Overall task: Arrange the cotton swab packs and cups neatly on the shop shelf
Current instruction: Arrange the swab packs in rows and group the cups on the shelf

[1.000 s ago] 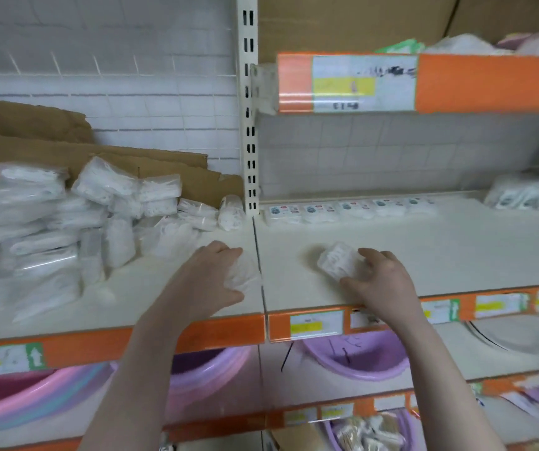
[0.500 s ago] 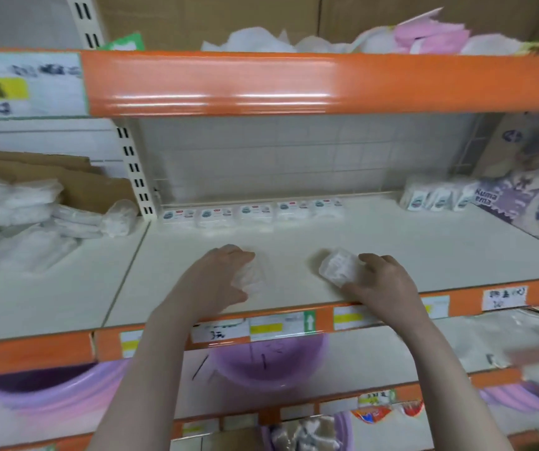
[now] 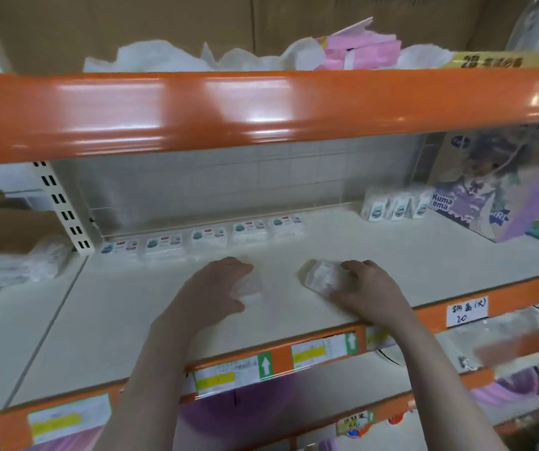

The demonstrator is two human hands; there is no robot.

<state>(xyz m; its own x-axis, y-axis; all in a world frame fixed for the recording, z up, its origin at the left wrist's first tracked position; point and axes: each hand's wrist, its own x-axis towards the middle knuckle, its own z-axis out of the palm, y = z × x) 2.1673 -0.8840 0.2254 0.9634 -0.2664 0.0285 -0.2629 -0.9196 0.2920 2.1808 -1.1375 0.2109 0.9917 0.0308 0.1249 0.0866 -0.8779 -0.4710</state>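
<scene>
Our left hand [image 3: 211,288] grasps a small clear plastic pack [image 3: 251,289]; our right hand [image 3: 364,286] grasps another white-labelled clear pack [image 3: 322,276], both over the cream shelf board [image 3: 131,307].

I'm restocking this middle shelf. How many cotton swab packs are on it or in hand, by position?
Flat packs in the back row: 5
Upright packs at the back right: 3
Pack in the left hand: 1
Pack in the right hand: 1
Total: 10

Five flat swab packs [image 3: 203,239] line the shelf [image 3: 392,255] back — three more [image 3: 395,206] upright further right.
</scene>
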